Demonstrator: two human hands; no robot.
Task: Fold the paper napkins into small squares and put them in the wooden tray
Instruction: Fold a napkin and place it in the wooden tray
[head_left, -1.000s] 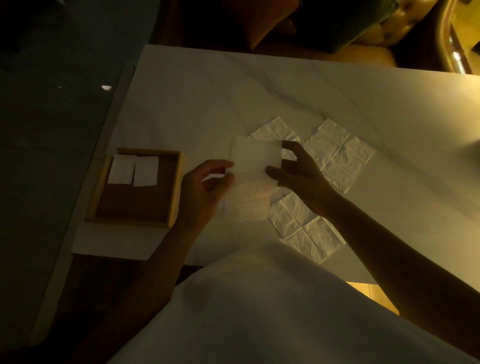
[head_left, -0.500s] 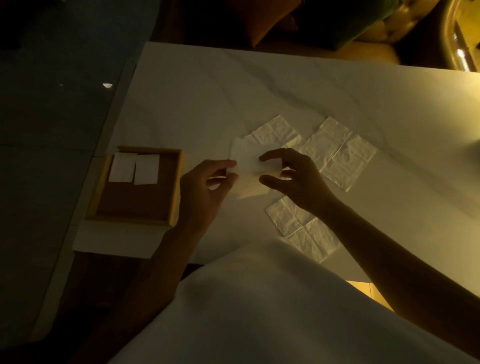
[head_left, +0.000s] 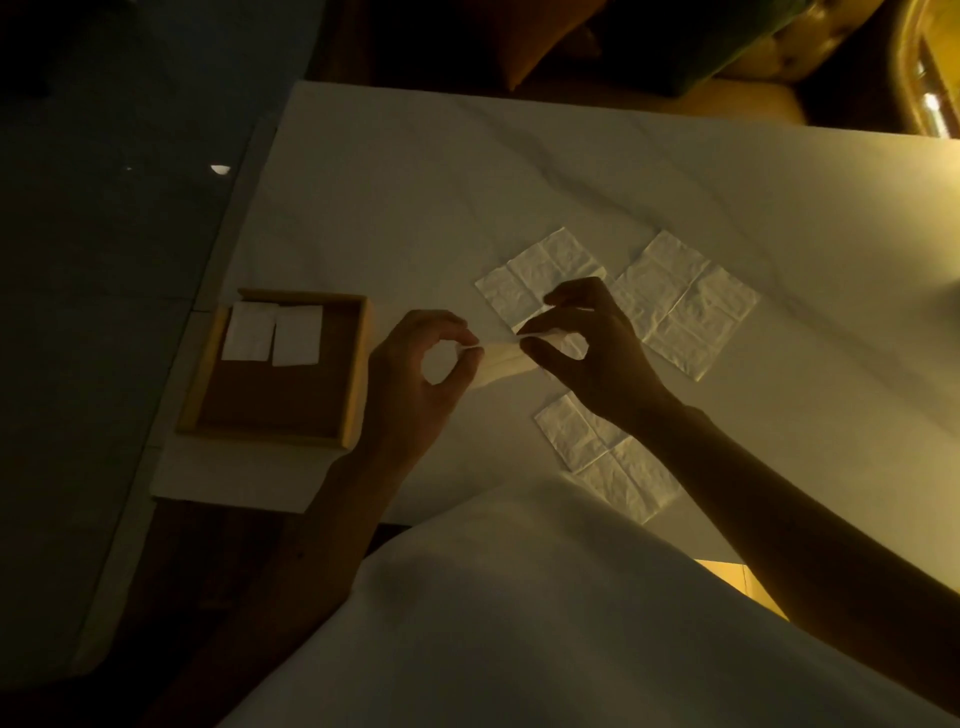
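A white paper napkin (head_left: 506, 358) hangs folded between both hands just above the table. My left hand (head_left: 415, 379) pinches its left end with thumb and forefinger. My right hand (head_left: 592, 353) pinches its right end from above. To the left stands the wooden tray (head_left: 356, 374) with two folded white squares (head_left: 272, 335) side by side at its far edge. Three unfolded napkins lie flat: one behind my right hand (head_left: 540, 275), one to the right (head_left: 685, 306), one near my right wrist (head_left: 608, 457).
The white marble table (head_left: 467, 182) runs back and right; its left edge drops to a dark floor. The tray sits near the front left corner. A white garment (head_left: 519, 623) fills the foreground. Yellow upholstered seating (head_left: 737, 104) stands behind the table.
The napkin held up open a second ago has been folded over into a narrow strip. Both hands have come down and closer, pinching its two ends.
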